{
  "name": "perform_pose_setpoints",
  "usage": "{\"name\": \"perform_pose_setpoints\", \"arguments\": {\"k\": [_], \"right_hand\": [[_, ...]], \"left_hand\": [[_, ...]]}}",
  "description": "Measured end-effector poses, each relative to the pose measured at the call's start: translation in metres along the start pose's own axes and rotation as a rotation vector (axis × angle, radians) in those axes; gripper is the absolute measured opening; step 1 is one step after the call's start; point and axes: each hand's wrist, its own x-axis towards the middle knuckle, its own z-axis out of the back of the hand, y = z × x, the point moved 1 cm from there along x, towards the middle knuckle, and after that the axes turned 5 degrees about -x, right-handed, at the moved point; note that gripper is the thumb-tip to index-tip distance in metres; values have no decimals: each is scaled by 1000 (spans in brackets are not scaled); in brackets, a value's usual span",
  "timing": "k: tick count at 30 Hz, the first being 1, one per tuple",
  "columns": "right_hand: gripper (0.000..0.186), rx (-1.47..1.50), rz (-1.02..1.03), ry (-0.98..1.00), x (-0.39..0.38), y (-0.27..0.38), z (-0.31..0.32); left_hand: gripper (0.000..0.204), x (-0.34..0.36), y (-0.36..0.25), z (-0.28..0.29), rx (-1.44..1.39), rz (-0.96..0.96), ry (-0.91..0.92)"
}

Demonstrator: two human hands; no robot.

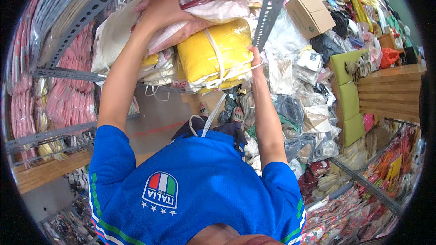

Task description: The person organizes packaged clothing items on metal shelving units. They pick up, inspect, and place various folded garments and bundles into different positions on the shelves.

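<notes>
1. Left hand (168, 9), 11 o'clock: fingers spread wide over pink-and-white bundle (222, 10), not closed round it.
2. Yellow bundle (200, 53), 12 o'clock, below that: white tie (218, 55); likely soft, fairly heavy, slippery-wrapped; best held by underside and sides.
3. Right hand (257, 59), 1 o'clock: fingers bent at yellow bundle's right edge; cannot tell how firmly closed.

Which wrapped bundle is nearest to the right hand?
The yellow bundle with white ties, at the right hand; the left hand touches a pinkish bundle.
</notes>
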Motion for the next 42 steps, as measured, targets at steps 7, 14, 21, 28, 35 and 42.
{"name": "perform_pose_setpoints", "arguments": {"k": [7, 14, 21, 28, 35, 42], "right_hand": [[53, 83, -120, 39, -6, -7, -28], [52, -50, -22, -21, 19, -13, 41], [53, -20, -110, 112, 7, -10, -10], [52, -115, -43, 229, 16, -3, 32], [40, -353, 176, -143, -5, 17, -28], [30, -916, 320, -178, -31, 66, -123]], "left_hand": [[82, -20, -11, -8, 106, 21, -25], [63, -96, -104, -10, -288, -314, -124], [42, -276, -92, -110, -903, 1001, -127], [76, -283, -39, -207, -2251, 1400, -215], [53, -264, -42, -203, -2072, 1221, -205], [44, -251, -45, -210, -2130, 1257, -440]]}}
